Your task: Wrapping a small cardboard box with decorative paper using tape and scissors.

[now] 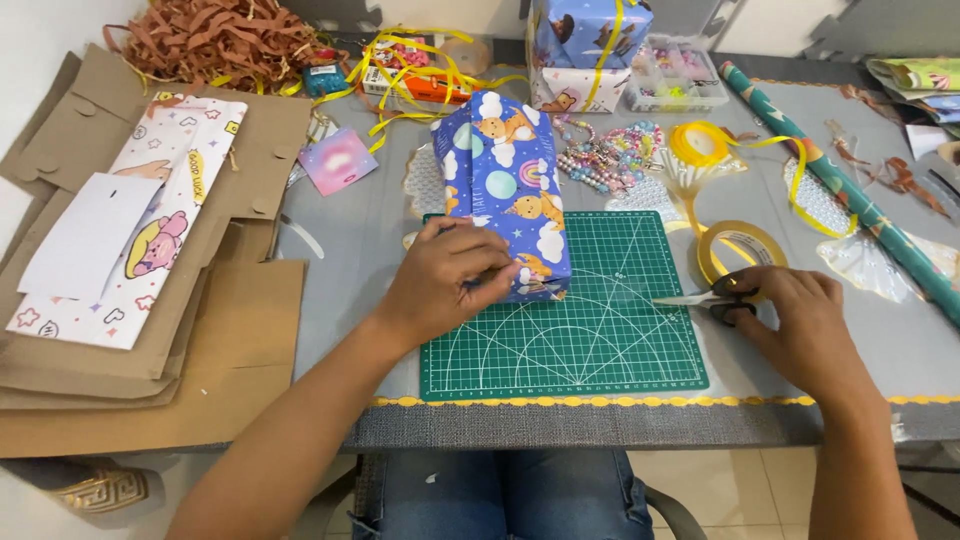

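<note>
A box wrapped in blue paper with cartoon animals and clouds [505, 180] lies on a green cutting mat [580, 340]. My left hand [448, 280] presses on the near end of the box, fingers bent over the folded paper. My right hand [795, 320] rests on the table at the mat's right edge, over the handles of a pair of scissors [700, 298] whose blades point left onto the mat. A roll of yellowish tape [735, 248] lies just beyond that hand.
Flat brown cardboard [130, 340] and patterned paper sheets [150, 220] cover the left. Shredded brown paper [215, 40], yellow ribbon [700, 140], beads [610, 155], a second wrapped box [590, 45] and a teal wrapping roll [850, 195] lie at the back and right.
</note>
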